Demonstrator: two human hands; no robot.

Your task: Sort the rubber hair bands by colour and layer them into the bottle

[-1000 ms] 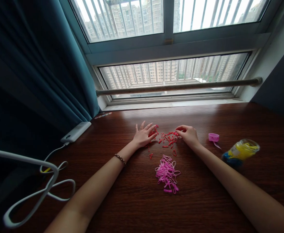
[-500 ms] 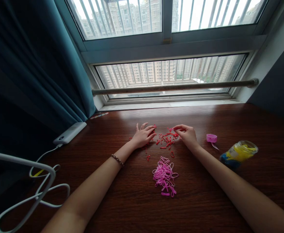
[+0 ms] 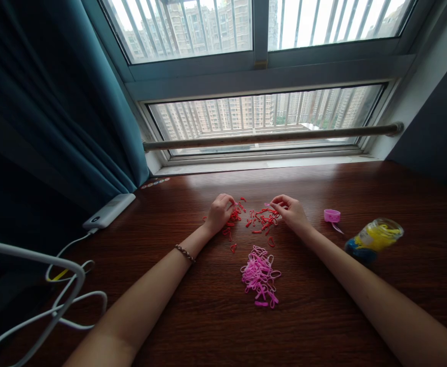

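1. Head view: pink pile (image 3: 259,272), gathered nearest the person on the table (image 3: 192,316).
2. Left red group (image 3: 234,216), right red group (image 3: 265,220): loose, with stray bands; sorting by colour looks partial.
3. Left hand (image 3: 217,213): fingers curled at left red group; hold cannot be told.
4. Right hand (image 3: 292,213): narrow pinch, apparently on a pink band (image 3: 267,205).
5. Jar (image 3: 378,236): yellow and blue contents, beside right forearm.

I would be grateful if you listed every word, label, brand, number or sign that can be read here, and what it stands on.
No text is legible.
Clear jar: pale label patch, too blurred to read.
White device: dark round mark and faint grey marking, too small to read.
Pink ring: any print is too small to tell.
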